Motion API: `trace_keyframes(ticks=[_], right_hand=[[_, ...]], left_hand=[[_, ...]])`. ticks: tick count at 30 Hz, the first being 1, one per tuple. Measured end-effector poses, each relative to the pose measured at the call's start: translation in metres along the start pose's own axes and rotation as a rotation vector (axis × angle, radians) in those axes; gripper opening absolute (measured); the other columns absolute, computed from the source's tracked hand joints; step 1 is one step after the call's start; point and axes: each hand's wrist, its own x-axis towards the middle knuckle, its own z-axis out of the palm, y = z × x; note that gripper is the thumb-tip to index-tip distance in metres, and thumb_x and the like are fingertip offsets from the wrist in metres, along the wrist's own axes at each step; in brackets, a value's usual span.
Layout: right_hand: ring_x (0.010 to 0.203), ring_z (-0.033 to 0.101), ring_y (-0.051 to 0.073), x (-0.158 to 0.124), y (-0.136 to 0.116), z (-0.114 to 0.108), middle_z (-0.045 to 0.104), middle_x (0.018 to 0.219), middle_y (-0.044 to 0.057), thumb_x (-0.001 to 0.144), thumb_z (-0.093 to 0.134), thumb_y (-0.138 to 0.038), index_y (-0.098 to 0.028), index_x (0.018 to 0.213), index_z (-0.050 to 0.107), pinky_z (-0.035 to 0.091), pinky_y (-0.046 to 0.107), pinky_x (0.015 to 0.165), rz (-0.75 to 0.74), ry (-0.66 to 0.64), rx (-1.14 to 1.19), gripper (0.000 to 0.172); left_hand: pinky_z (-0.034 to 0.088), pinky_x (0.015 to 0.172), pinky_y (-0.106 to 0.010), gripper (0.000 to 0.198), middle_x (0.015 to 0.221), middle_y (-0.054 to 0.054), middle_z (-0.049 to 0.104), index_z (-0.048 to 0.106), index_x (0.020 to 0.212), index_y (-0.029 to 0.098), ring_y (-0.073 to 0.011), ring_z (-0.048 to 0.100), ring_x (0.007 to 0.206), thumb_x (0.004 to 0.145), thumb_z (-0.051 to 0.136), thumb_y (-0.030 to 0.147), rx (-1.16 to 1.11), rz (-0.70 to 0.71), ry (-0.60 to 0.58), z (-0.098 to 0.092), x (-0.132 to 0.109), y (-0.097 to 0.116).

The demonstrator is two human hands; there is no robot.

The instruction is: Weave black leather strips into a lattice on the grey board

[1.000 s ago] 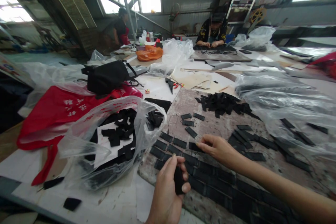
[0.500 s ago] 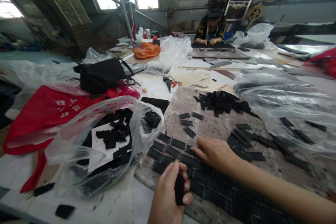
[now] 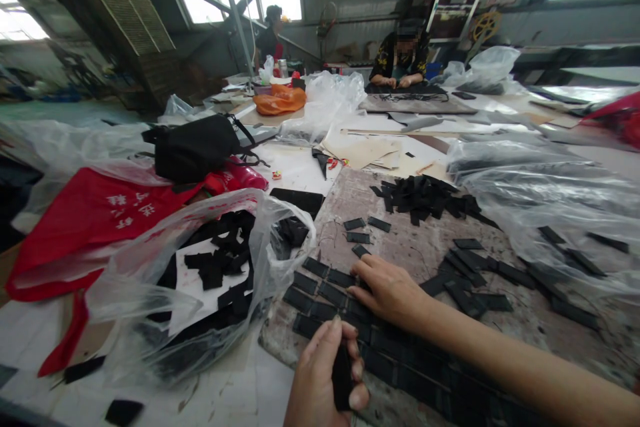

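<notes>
My left hand (image 3: 323,380) is at the bottom centre, closed around a small stack of black rectangular pieces (image 3: 342,379). My right hand (image 3: 387,290) lies palm down on a stained grey work board (image 3: 395,240), fingertips pressing on the rows of black pieces (image 3: 320,287) laid side by side there. Whether it holds one is hidden under the fingers. A loose heap of the same black pieces (image 3: 425,197) sits at the board's far side, and several scattered ones (image 3: 465,267) lie to the right of my hand.
A clear plastic bag (image 3: 200,273) with black pieces stands left of the board, a red bag (image 3: 100,213) and a black bag (image 3: 195,147) behind it. Clear plastic sheeting (image 3: 550,193) covers the right. One person (image 3: 403,57) works across the table; another (image 3: 273,40) stands by the windows.
My right hand has slid left and nearer along the rows of pieces. My left hand stays low with its stack. The person at the back has moved right.
</notes>
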Motion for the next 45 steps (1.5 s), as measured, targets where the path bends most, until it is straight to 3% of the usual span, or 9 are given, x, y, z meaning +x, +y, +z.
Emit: trace_keyframes(ticks=[7,12,18,23,32,45], right_hand=[[0.085,0.052,0.019,0.003,-0.004,0.001,0.055,0.091,0.006,0.084,0.055,-0.025,-0.017,0.09,0.053,0.043,0.029,0.071,0.012,-0.003,0.004,0.011],[0.089,0.052,0.02,-0.014,0.007,-0.008,0.054,0.093,0.007,0.086,0.054,-0.026,-0.017,0.094,0.052,0.044,0.032,0.077,-0.022,0.033,0.032,0.012],[0.084,0.054,0.019,-0.034,0.022,-0.016,0.053,0.094,0.006,0.082,0.058,-0.022,-0.017,0.093,0.049,0.047,0.03,0.073,-0.04,-0.077,0.048,0.014],[0.082,0.054,0.018,-0.026,0.019,-0.012,0.053,0.092,0.007,0.083,0.054,-0.014,-0.016,0.09,0.051,0.047,0.03,0.074,-0.045,-0.089,0.07,0.008],[0.084,0.054,0.019,-0.022,0.013,-0.01,0.052,0.095,0.008,0.082,0.056,-0.015,-0.014,0.094,0.052,0.047,0.031,0.076,-0.018,-0.111,0.106,0.012],[0.086,0.053,0.019,-0.02,0.011,-0.012,0.052,0.094,0.008,0.081,0.055,-0.015,-0.015,0.097,0.053,0.047,0.032,0.078,-0.048,-0.083,0.084,0.016]], left_hand=[[0.026,0.034,-0.014,0.043,0.059,0.002,0.051,0.059,0.071,0.014,-0.0062,0.045,0.046,0.054,0.079,0.048,0.007,-0.001,-0.003,-0.002,-0.002,0.0],[0.026,0.034,-0.014,0.04,0.06,0.002,0.051,0.059,0.072,0.014,-0.006,0.045,0.047,0.057,0.079,0.045,0.001,0.005,0.012,-0.001,-0.005,0.0],[0.025,0.034,-0.013,0.037,0.058,0.003,0.05,0.058,0.072,0.014,-0.0057,0.044,0.046,0.06,0.078,0.042,0.002,0.016,0.034,0.001,-0.006,-0.001],[0.026,0.034,-0.014,0.039,0.059,0.003,0.05,0.058,0.071,0.014,-0.006,0.045,0.046,0.058,0.079,0.044,0.006,-0.002,0.012,0.001,-0.006,-0.002],[0.025,0.034,-0.014,0.045,0.058,0.003,0.051,0.058,0.071,0.014,-0.0063,0.045,0.046,0.051,0.081,0.047,-0.002,-0.012,0.021,-0.002,-0.005,-0.002],[0.026,0.034,-0.014,0.043,0.059,0.003,0.052,0.059,0.071,0.014,-0.0061,0.046,0.046,0.053,0.081,0.046,-0.02,-0.006,0.009,-0.009,-0.003,0.002]])
